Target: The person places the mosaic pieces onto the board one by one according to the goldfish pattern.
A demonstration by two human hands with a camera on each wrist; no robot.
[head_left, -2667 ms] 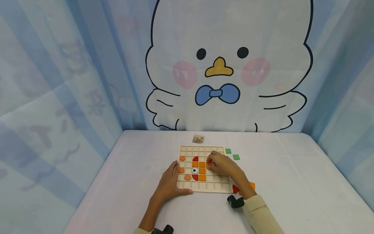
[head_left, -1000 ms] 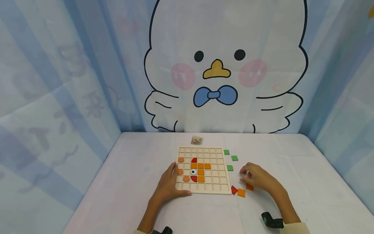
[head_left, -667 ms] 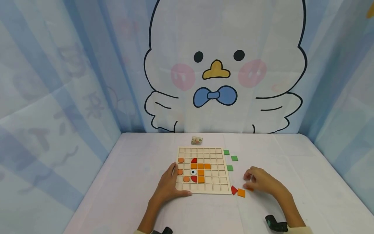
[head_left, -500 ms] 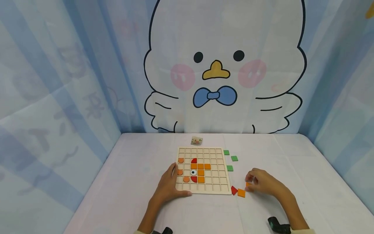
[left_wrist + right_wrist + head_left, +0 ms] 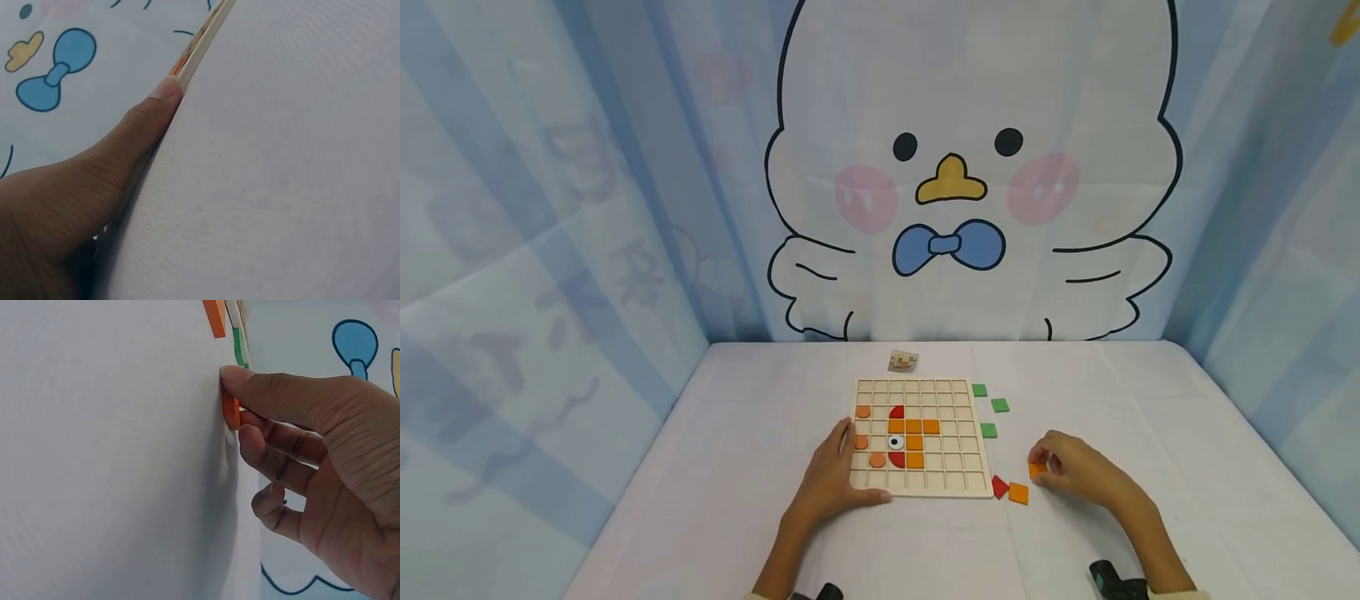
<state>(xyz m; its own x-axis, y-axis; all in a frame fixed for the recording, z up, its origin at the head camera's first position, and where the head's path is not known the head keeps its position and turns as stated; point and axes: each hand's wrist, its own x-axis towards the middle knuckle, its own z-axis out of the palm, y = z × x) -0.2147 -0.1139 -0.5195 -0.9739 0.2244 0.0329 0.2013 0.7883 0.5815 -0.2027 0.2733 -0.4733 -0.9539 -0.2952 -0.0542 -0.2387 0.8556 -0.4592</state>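
Observation:
My left hand (image 5: 833, 473) lies at the near left corner of a pale wooden grid board (image 5: 953, 456), fingers along its left edge and thumb along the front edge. The left wrist view shows the straight thumb (image 5: 140, 128) against the board's side. To the right of the board, my right hand (image 5: 1082, 471) pinches an orange square tile (image 5: 1037, 470) between thumb and fingers, low over the table. In the right wrist view that tile (image 5: 230, 411) stands tilted under the thumb. Orange squares (image 5: 913, 442), red quarter-rounds (image 5: 897, 412), orange discs (image 5: 877, 460) and an eye piece (image 5: 896, 442) sit in board cells.
Beside the board's right edge lie 3 green squares (image 5: 1000, 405), a red piece (image 5: 999, 487) and another orange square (image 5: 1018, 493). A small patterned card (image 5: 902, 361) lies behind the board. Cloth curtains (image 5: 955, 308) stand behind the white table.
My right hand placed an orange square on the board, left a green square by its edge, then moved right and took hold of another orange square. My left hand stayed at the board.

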